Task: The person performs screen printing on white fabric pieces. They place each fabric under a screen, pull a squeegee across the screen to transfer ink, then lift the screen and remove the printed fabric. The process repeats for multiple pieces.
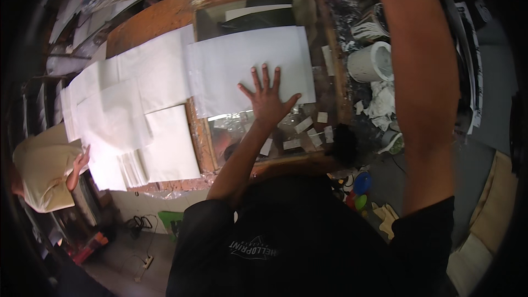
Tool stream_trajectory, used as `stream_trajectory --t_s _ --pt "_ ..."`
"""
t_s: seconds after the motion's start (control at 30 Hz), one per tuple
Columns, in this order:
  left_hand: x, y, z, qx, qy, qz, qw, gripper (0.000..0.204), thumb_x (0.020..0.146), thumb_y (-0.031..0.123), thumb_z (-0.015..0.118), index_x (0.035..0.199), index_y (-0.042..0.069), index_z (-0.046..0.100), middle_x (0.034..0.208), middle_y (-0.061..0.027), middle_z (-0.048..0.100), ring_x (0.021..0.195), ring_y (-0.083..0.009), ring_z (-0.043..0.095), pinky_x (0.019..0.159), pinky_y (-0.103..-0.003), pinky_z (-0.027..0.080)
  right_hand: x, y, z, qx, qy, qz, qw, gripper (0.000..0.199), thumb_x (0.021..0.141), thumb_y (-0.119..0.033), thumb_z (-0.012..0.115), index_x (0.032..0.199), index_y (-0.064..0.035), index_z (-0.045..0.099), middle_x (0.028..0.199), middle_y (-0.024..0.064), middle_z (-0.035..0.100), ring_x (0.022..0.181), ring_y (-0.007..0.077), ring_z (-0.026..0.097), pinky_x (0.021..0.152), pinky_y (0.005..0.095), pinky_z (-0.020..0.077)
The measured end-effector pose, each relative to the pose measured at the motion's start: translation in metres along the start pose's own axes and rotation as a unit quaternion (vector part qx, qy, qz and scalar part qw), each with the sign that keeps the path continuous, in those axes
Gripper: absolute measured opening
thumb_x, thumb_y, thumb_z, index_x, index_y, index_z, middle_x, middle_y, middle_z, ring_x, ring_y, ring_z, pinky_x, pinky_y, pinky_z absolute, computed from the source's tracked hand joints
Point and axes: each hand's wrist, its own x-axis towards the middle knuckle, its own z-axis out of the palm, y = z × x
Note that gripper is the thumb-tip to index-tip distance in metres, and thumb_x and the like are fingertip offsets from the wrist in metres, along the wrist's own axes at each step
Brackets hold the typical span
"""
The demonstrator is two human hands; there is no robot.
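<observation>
Left hand: The left hand (pixel 267 102) is flat with its fingers spread wide, pressing on the top sheet and gripping nothing.
Right hand: It is out of sight past the top, so I cannot tell what it does; only the right arm (pixel 426 77) shows.
White sheets: The white sheets (pixel 225 58) lie flat on the glass (pixel 234 124), right under the left hand. The edges on the right do not line up, so there seems to be more than one.
How they feel: Likely light, thin and bendy, maybe slippery on glass, and easy to crease.
Where to hold: A corner or the loose right edge looks best, pinched softly.
White bits: Small white bits (pixel 291 144) lie about the glass, near the sheets.
Small pot: The small pot (pixel 395 142) on the right has something greenish in it; I can't tell what.
Bucket: The white bucket (pixel 360 66) is farther up; its inside looks pale, but what it holds is unclear.
Paper piles: The big white paper piles (pixel 162 66) lie on the left.
Far person: Another person's hand (pixel 81 161) is by the piles' far left edge.
</observation>
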Motion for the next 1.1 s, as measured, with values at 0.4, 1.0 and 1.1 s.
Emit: stream_trajectory --t_s 0.4,1.0,1.1 --pt "0.001 0.007 -0.004 0.015 -0.025 -0.002 1.000 0.101 0.086 0.077 0.057 0.160 0.014 0.032 0.166 -0.0223 0.021 0.157 -0.0442 0.005 0.111 -0.082 0.000 -0.001 -0.001 -0.013 0.035 -0.077 0.014 0.996 0.074 0.098 -0.054 0.048 0.088 0.0158 0.071 0.088 0.0297 0.072 0.087 0.0413 0.070 0.082 0.0482 0.0548" --pt "-0.123 -0.017 -0.136 -0.802 -0.010 -0.400 0.443 0.066 0.104 0.037 0.051 0.158 0.005 0.029 0.149 -0.0169 0.041 0.140 -0.0303 0.042 0.117 -0.058 0.031 -0.243 -0.062 0.259 0.067 -0.041 0.040 0.996 0.024 0.085 -0.010 0.069 0.108 -0.0059 0.064 0.098 0.0147 0.070 0.090 0.0325 0.067 0.077 0.0467 0.0473" --pt "-0.131 -0.039 -0.069 -0.750 -0.015 -0.479 0.456 0.060 0.104 0.036 0.049 0.154 0.005 0.034 0.149 -0.0158 0.041 0.142 -0.0302 0.039 0.117 -0.063 0.027 -0.248 -0.051 0.286 0.112 -0.131 0.076 0.982 0.032 0.082 -0.002 0.065 0.114 -0.0076 0.063 0.100 0.0128 0.069 0.100 0.0314 0.066 0.083 0.0459 0.0463"
